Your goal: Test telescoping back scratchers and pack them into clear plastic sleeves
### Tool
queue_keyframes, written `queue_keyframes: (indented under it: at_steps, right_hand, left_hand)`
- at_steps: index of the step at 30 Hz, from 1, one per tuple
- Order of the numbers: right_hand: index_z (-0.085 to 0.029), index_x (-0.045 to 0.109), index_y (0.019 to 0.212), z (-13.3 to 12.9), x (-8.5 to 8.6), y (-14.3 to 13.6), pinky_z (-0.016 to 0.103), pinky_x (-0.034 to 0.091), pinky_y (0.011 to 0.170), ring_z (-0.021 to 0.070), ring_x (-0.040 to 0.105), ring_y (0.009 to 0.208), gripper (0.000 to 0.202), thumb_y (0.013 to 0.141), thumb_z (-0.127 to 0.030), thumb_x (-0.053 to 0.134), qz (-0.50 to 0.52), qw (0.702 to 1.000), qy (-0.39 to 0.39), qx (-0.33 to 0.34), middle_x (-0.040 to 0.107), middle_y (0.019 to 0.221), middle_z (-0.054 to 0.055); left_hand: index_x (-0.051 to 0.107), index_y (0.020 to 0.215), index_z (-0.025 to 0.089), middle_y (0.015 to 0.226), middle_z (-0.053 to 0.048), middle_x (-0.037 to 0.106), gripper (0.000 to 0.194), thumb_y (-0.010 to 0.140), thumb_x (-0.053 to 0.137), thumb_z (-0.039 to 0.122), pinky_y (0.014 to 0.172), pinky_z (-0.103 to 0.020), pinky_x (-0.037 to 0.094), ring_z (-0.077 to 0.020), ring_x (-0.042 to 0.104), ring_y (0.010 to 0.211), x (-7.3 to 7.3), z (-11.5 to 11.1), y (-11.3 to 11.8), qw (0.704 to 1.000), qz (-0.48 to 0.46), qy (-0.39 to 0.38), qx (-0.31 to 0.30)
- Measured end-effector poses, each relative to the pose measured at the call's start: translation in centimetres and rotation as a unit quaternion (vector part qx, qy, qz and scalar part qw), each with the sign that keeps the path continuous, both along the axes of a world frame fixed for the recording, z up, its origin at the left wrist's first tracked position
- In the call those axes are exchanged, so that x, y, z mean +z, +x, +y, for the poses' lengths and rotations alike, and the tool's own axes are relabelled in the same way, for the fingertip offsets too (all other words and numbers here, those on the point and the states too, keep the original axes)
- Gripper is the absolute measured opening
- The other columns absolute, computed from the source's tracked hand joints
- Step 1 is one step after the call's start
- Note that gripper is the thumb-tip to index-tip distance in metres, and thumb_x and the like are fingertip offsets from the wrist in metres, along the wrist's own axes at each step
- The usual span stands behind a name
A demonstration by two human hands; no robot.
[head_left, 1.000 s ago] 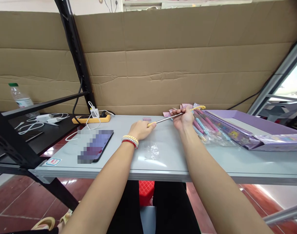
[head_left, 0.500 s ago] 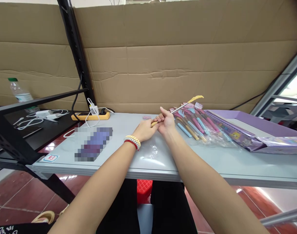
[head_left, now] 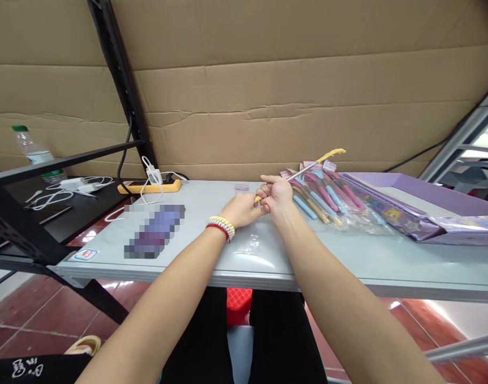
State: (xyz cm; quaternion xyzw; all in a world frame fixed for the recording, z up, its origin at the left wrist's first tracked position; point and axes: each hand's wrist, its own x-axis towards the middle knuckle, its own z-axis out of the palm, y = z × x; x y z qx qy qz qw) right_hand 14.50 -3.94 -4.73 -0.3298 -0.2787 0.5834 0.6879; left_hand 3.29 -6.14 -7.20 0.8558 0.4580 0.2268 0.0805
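Observation:
A back scratcher with a thin metal rod, yellow head and yellow handle slants up to the right above the table. My right hand is closed round it at the handle, palm turned partly up, thumb stretched out. My left hand presses against the right one, its fingers closed at the yellow handle's lower end; part of the grip is hidden. Right of my hands lie several more back scratchers in clear plastic wrappers, with blue, pink and yellow handles. A clear plastic wrapper lies below my hands.
A purple open box stands at the right. A blurred-out flat object lies left on the grey table. Behind it are a yellow power strip with white cables and a small pink piece. Cardboard walls the back.
My hands and the back scratcher have shifted slightly right in view, and its yellow head is a little higher. The whole view has tilted slightly too. Both hands keep their hold.

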Motion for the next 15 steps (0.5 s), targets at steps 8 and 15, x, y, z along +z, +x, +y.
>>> queue_keyframes:
  at_steps: [8, 15]
  right_hand:
    - [-0.021, 0.013, 0.062, -0.7, 1.4, -0.2, 0.019, 0.015, 0.028, 0.0027, 0.012, 0.029, 0.042, 0.058, 0.001, 0.048, 0.095, 0.990, -0.042, -0.094, 0.013, 0.035, -0.011]
    - [-0.021, 0.014, 0.060, -1.0, 1.7, -0.1, 0.019, 0.015, 0.029, 0.0027, 0.012, 0.030, 0.039, 0.059, 0.001, 0.047, 0.103, 0.989, -0.036, -0.103, 0.014, 0.035, -0.011]
  left_hand:
    - [0.063, 0.085, 0.019, 0.073, -0.011, 0.064, 0.065, 0.085, 0.024, 0.071, 0.054, -0.031, 0.037, -0.0275, 0.062, 0.071, 0.5, -0.3, 0.9, 0.996, 0.071, 0.035, 0.038]
    - [0.064, 0.087, 0.018, 0.078, -0.012, 0.065, 0.071, 0.082, 0.023, 0.075, 0.059, -0.033, 0.043, -0.0289, 0.064, 0.075, 0.8, -1.0, 1.0, 0.993, 0.076, 0.013, 0.084]
